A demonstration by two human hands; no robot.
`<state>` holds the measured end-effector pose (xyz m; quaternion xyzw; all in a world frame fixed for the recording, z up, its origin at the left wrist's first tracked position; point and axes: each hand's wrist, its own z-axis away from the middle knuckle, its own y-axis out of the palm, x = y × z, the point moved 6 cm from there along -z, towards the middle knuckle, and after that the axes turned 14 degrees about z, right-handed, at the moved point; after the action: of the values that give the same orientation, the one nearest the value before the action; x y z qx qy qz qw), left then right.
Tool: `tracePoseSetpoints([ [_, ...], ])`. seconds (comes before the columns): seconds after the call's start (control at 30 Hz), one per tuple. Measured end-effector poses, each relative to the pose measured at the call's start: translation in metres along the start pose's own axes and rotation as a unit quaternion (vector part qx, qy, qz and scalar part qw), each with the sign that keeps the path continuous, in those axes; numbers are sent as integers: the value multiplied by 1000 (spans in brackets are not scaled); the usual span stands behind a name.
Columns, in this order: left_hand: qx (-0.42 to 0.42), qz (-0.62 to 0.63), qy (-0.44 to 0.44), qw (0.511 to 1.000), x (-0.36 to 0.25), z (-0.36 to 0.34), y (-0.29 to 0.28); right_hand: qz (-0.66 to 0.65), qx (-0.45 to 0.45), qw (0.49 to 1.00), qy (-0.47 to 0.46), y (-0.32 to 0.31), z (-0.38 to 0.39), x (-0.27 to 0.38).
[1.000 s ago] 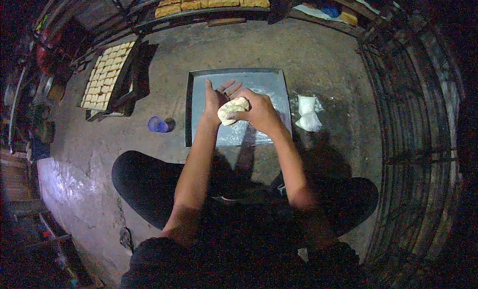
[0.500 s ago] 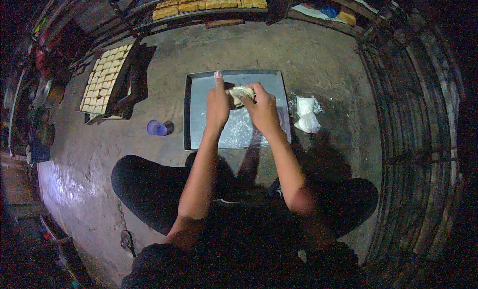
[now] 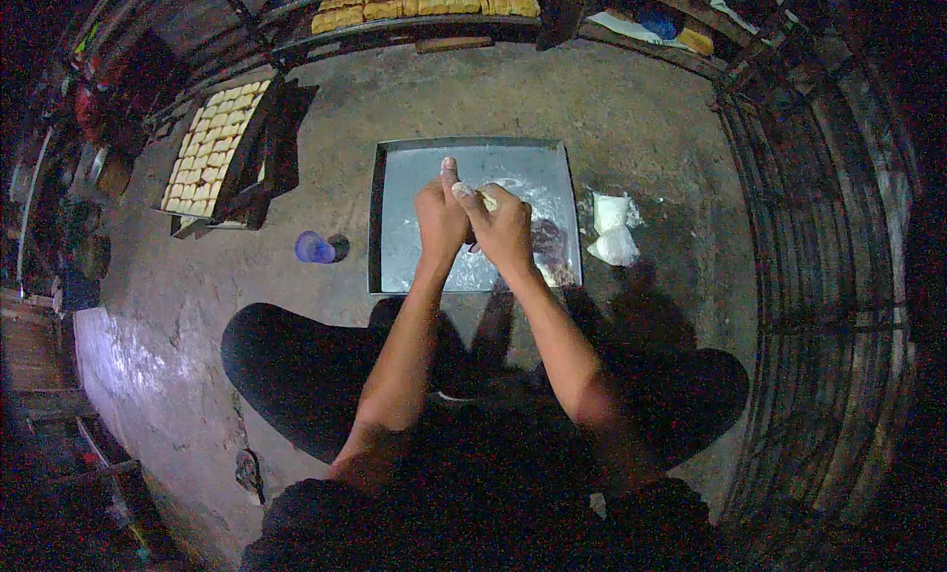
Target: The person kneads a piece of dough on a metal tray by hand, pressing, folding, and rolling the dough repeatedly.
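Both my hands are together above a shallow metal baking tray (image 3: 402,173) dusted with white flour. My left hand (image 3: 441,220) is closed, its floury thumb pointing up and away from me; its fingertips are hidden. Pressed against it, my right hand (image 3: 506,235) is closed round a lump of pale dough (image 3: 489,203). Only a small part of the dough shows, between the right thumb and forefinger. The rest is covered by my hands, which both seem to grip it.
Right of the tray lies a white flour bag (image 3: 614,213) pinched at its middle, with flour spilled around it. A purple cup (image 3: 314,247) stands on the left. Farther left, a raised tray holds rows of pale rolls (image 3: 212,153). Browned bread (image 3: 424,8) fills a far shelf.
My hands have come closer together and slightly nearer to me. The right hand has turned and closed over the dough, so less of it shows. The view has shifted slightly.
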<state>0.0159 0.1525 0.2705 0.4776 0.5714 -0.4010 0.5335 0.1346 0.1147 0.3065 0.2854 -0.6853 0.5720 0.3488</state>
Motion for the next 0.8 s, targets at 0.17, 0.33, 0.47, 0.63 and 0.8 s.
tracePoseSetpoints([
  [0.17,-36,-68,-30,997,15,-4,-14,-23,10,999,31,17,3,-16],
  [0.33,-19,-15,-8,1000,-1,-13,-24,9,-54,996,-73,11,3,-5],
  [0.47,-40,13,-61,997,-7,-20,-33,49,-39,992,-110,1,9,20],
  [0.63,-74,-26,-88,993,-7,-28,-51,55,-42,986,-151,1,13,36],
  [0.8,-96,20,-91,991,-8,-29,-58,30,10,996,-88,-1,8,26],
])
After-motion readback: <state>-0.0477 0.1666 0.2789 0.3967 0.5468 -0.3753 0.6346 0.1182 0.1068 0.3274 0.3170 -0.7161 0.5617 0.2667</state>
